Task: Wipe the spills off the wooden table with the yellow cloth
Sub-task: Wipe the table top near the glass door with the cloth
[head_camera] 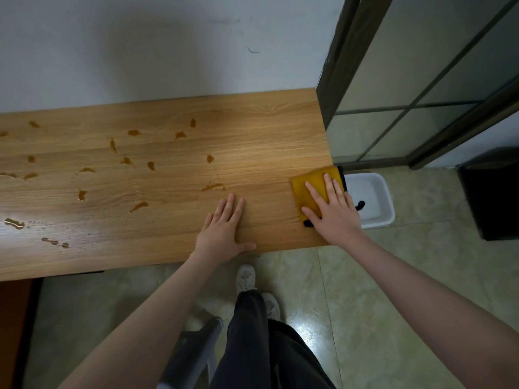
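Note:
The wooden table (252, 130) stretches from the left edge to a glass door on the right. Several brown spills (126, 161) dot its left and middle parts; the nearest one (213, 187) lies just beyond my left hand. The yellow cloth (314, 182), with a black edge, lies flat at the table's right end. My right hand (332, 210) presses on the cloth with straight, spread fingers. My left hand (224, 228) rests flat on the bare wood near the front edge, thumb over the rim.
A white plastic basin (370, 197) stands on the tiled floor just past the table's right end. A dark-framed glass door (393, 108) rises behind it. A black box (491, 192) sits at far right. My legs and a grey chair (193, 352) are below.

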